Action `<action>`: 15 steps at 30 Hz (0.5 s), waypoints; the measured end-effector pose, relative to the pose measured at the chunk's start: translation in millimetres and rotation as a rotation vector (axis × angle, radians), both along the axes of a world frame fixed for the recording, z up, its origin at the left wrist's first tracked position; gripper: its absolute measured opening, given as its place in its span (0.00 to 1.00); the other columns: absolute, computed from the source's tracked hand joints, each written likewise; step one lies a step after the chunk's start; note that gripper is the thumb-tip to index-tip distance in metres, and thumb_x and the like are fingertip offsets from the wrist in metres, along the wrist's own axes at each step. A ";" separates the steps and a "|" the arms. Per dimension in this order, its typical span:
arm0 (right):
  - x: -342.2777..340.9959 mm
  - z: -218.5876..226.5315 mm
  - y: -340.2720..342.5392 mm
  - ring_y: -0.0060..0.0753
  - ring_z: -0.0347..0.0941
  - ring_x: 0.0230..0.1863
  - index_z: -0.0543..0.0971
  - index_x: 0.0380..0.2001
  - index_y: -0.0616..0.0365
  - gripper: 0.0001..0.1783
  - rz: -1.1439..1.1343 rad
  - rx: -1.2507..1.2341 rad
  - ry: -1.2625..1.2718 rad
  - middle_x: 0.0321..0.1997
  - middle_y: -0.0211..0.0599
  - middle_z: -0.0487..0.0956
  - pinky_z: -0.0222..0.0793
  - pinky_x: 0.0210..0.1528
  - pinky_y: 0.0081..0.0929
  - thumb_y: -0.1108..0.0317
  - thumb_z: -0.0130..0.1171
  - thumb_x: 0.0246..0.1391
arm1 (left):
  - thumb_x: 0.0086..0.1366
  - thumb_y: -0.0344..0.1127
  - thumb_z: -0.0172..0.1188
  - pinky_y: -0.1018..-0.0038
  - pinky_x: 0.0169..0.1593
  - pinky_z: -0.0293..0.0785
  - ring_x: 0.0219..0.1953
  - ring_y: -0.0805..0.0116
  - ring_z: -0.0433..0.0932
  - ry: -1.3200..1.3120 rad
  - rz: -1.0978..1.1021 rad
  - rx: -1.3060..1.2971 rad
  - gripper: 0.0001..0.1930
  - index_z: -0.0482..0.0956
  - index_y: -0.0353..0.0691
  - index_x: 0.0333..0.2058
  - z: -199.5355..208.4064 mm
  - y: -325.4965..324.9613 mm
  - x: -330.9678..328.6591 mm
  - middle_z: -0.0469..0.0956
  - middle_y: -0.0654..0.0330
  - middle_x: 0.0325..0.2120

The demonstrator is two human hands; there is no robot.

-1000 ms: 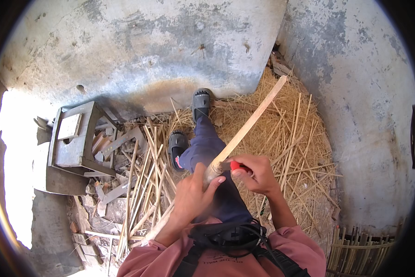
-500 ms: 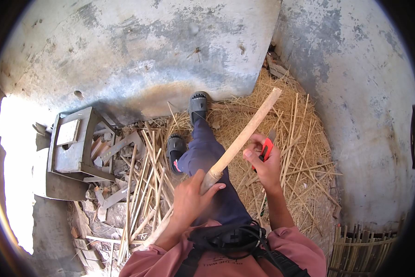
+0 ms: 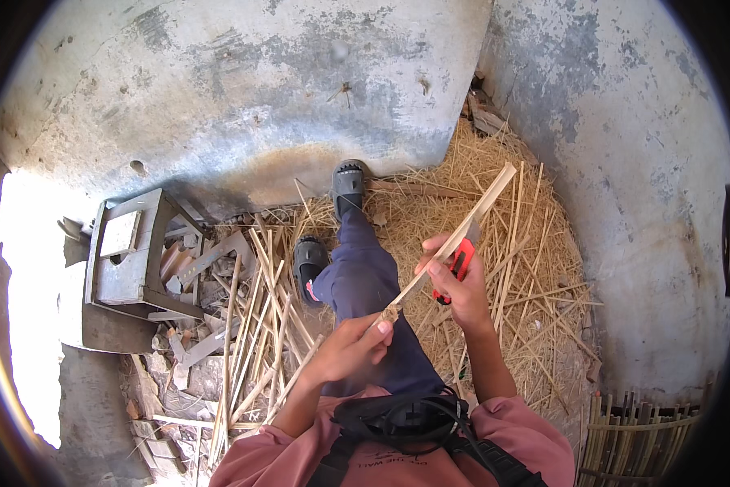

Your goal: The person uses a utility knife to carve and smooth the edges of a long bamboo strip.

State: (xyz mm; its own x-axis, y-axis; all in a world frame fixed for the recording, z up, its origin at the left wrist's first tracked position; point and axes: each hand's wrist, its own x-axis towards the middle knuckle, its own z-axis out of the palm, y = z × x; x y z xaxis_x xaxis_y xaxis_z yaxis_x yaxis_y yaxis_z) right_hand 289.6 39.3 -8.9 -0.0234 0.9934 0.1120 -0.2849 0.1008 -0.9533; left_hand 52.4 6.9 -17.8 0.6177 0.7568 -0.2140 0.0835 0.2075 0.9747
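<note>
My left hand [image 3: 352, 349] is closed round the lower end of a split bamboo piece [image 3: 493, 191], near its knobby joint. The bamboo slants up and to the right, its narrow edge facing up. In my right hand [image 3: 467, 294] is a red utility knife [image 3: 463, 258], gripped against the palm. Its blade lies close beside the bamboo; I cannot tell whether it touches. The fingertips of my right hand meet the bamboo about midway along.
Straw and thin bamboo strips [image 3: 507, 268] cover the floor at right. More long strips [image 3: 255, 325] lie at left, by rubble and an overturned wooden stool [image 3: 142, 252]. Worn plaster walls [image 3: 259, 89] rise ahead and right. A bundle of upright sticks [image 3: 637, 442] stands lower right.
The bamboo has turned from its broad face to its narrow edge, and its far tip has shifted slightly right. My right hand has moved slightly left, its fingertips now at the bamboo.
</note>
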 end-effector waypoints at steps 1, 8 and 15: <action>0.7 -1.8 -0.2 0.28 0.83 0.45 0.76 0.54 0.66 0.20 -0.003 -0.004 -0.007 0.42 0.38 0.83 0.76 0.45 0.24 0.71 0.67 0.62 | 0.81 0.54 0.45 0.75 0.31 0.66 0.25 0.76 0.68 -0.022 -0.032 -0.073 0.25 0.76 0.37 0.34 4.2 0.8 -1.4 0.72 0.65 0.21; -1.7 -1.0 -2.7 0.33 0.85 0.45 0.77 0.54 0.67 0.23 0.025 0.022 0.022 0.41 0.40 0.85 0.79 0.46 0.26 0.67 0.70 0.61 | 0.76 0.68 0.42 0.79 0.23 0.59 0.19 0.78 0.65 -0.200 -0.133 -0.359 0.35 0.75 0.38 0.31 -13.1 2.4 -10.5 0.71 0.65 0.20; -1.5 -3.8 0.1 0.38 0.86 0.47 0.77 0.55 0.67 0.27 0.128 0.021 0.153 0.43 0.44 0.85 0.80 0.47 0.29 0.61 0.73 0.59 | 0.71 0.76 0.43 0.79 0.15 0.58 0.12 0.78 0.63 -0.236 -0.051 -0.495 0.40 0.72 0.38 0.27 -9.1 -3.0 -6.7 0.66 0.65 0.17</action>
State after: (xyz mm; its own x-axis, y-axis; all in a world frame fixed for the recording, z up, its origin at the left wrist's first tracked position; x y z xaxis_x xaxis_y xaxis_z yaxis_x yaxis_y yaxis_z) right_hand 288.2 39.3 -12.7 -0.1303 0.9808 0.1448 -0.4378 0.0742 -0.8960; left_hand 45.7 3.9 -26.9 0.7255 0.5687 -0.3876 -0.1037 0.6471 0.7554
